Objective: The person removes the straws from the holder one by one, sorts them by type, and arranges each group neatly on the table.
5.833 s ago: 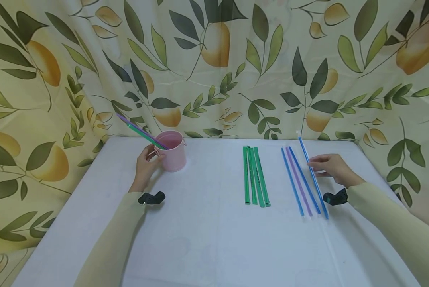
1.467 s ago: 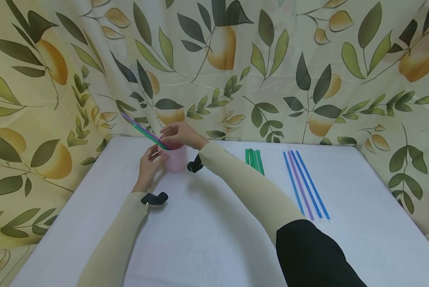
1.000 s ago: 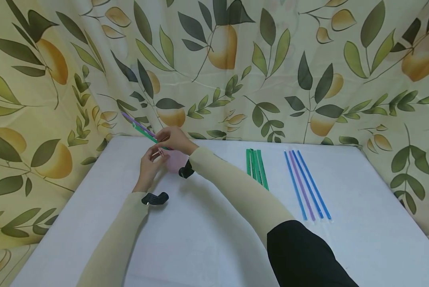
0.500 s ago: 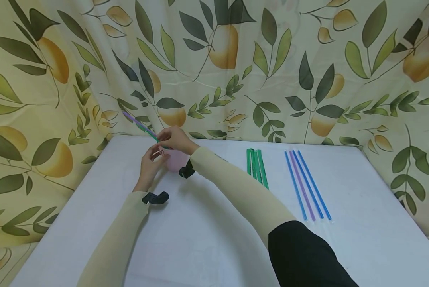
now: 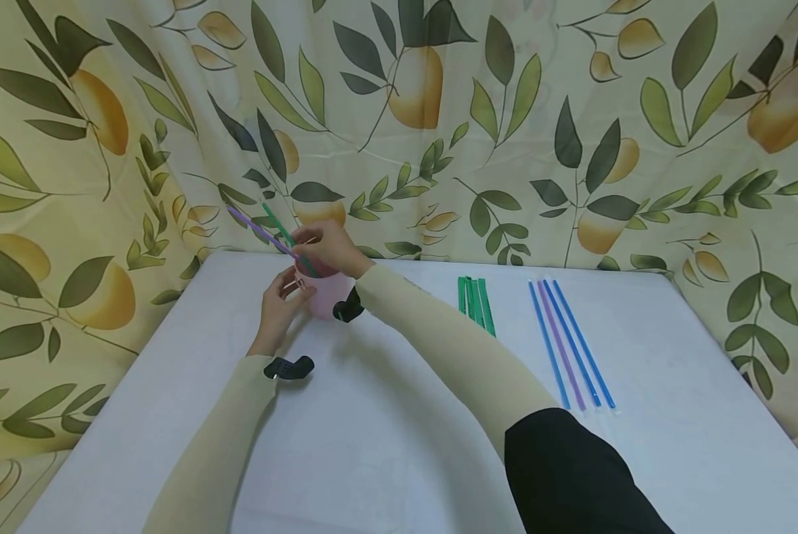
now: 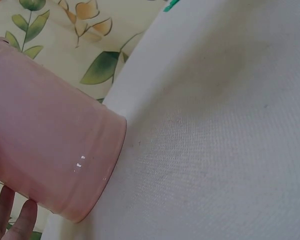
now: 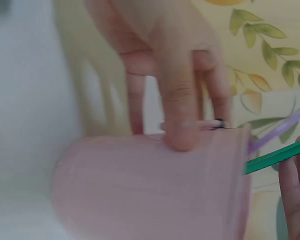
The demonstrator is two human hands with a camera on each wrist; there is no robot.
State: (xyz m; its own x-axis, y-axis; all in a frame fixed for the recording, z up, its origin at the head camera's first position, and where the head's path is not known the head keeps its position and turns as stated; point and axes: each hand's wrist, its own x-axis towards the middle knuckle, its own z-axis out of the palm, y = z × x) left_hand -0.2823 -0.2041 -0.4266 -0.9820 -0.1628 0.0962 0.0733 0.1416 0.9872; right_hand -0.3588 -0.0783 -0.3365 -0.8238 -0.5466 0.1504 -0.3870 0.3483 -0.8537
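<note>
My left hand (image 5: pixel 277 310) grips the side of a small pink bucket (image 5: pixel 324 302) on the left of the table, thumb in front by the handle's joint. A purple straw (image 5: pixel 255 226) leans out of the bucket to the left. Beside it a green strip-like straw (image 5: pixel 275 221) stands more upright, its lower end inside the bucket. My right hand (image 5: pixel 337 248) is over the rim and pinches the green straw (image 7: pixel 277 156) just above the bucket's mouth, as the right wrist view shows. The bucket's inside is mostly hidden.
Several green straws (image 5: pixel 472 297) lie side by side right of centre, partly covered by my right sleeve (image 5: pixel 452 334). Farther right lie a purple straw (image 5: pixel 562 345) and several blue straws (image 5: pixel 579 337). A patterned curtain (image 5: pixel 399 170) hangs behind the white table (image 5: pixel 345 445).
My right hand has come from the blue straws on the right to the bucket. The green straw has swung up and right, away from the purple one. My left hand stays on the bucket.
</note>
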